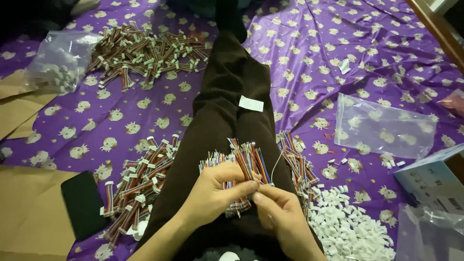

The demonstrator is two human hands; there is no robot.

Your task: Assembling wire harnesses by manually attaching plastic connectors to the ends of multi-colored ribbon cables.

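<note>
A bundle of multicoloured ribbon wires (241, 169) is gripped in the left hand (217, 191) over the lap, within reach of the white connector housings (348, 222), while the right hand (280, 208) pinches a wire end.

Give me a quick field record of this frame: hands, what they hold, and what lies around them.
left hand: grips a bundle of coloured wires over the lap
right hand: pinches the wire ends beside the left hand
white connectors: loose heap to the right of the lap
finished wire pile: left of the leg
far wire pile: upper left on the purple sheet
clear bag: flat, on the right
phone: dark, lower left
</note>
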